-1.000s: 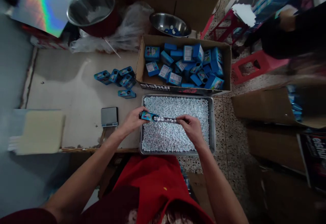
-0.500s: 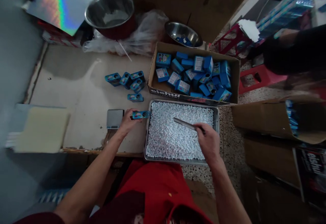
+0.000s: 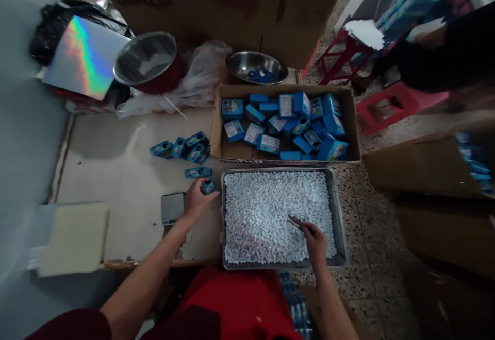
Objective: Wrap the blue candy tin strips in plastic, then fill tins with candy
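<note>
My left hand (image 3: 196,199) holds a small blue tin (image 3: 208,186) over the pale tabletop, just left of a metal tray (image 3: 339,226) full of small white candies. Several more blue tins (image 3: 181,148) lie on the table beyond it, the nearest (image 3: 197,172) just above my fingers. My right hand (image 3: 314,238) is low over the tray's right half, gripping a thin metal scoop (image 3: 294,222) whose tip dips into the candies.
A cardboard box (image 3: 350,113) of blue tins stands behind the tray. A small digital scale (image 3: 172,207) lies left of my hand. Two steel bowls (image 3: 145,63) (image 3: 256,66), a plastic bag and a holographic sheet (image 3: 85,56) sit at the back. Red stools and another person's dark sleeve (image 3: 456,46) are at right.
The tin and scoop were together over the tray. My left hand carried the tin leftward to the table; my right hand drew the scoop down and right into the candies.
</note>
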Tool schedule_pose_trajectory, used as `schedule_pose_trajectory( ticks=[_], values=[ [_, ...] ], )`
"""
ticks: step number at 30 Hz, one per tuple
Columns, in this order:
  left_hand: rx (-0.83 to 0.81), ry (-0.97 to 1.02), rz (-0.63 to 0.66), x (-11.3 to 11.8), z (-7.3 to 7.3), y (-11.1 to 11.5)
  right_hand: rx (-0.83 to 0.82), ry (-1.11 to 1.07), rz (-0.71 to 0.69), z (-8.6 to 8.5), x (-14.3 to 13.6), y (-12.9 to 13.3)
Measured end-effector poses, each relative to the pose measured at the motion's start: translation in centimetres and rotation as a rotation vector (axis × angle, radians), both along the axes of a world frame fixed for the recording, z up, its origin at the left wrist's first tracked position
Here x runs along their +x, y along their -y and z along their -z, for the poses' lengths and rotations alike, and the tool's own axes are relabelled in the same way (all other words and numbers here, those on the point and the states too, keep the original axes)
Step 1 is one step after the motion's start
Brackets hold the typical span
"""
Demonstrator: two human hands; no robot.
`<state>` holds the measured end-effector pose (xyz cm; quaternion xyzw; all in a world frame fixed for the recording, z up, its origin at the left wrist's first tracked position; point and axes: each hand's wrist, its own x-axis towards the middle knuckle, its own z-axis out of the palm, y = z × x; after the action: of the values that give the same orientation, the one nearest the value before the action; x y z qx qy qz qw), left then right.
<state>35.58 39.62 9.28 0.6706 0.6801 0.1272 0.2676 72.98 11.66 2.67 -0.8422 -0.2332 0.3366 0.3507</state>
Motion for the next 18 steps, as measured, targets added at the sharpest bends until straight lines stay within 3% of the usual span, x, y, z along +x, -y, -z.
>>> schedule_pose_trajectory(
  ticks=[5, 9, 11, 14, 16, 18],
  values=[
    [0.139, -0.049, -0.098, 0.8, 2.3, 1.6, -0.033, -0.031, 0.008, -1.0, 0.5, 2.6],
    [0.176, -0.006, -0.100, -1.0, 2.1, 1.4, -0.045, -0.033, 0.057, -1.8, 1.3, 2.7],
    [0.193, 0.026, -0.066, -1.9, 0.7, 1.3, -0.037, -0.069, 0.032, -1.4, 0.6, 1.0],
    [0.221, 0.072, 0.032, -2.7, -2.9, 1.9, -0.011, -0.121, -0.018, -1.3, -1.1, -1.9],
    [0.224, 0.097, 0.123, -2.5, -5.5, 2.6, 0.005, -0.130, -0.027, -2.4, -1.6, -2.9],
    [0.196, 0.107, 0.224, -1.9, -7.5, 3.2, 0.011, -0.109, -0.017, -4.7, -1.4, -3.0]
  ],
)
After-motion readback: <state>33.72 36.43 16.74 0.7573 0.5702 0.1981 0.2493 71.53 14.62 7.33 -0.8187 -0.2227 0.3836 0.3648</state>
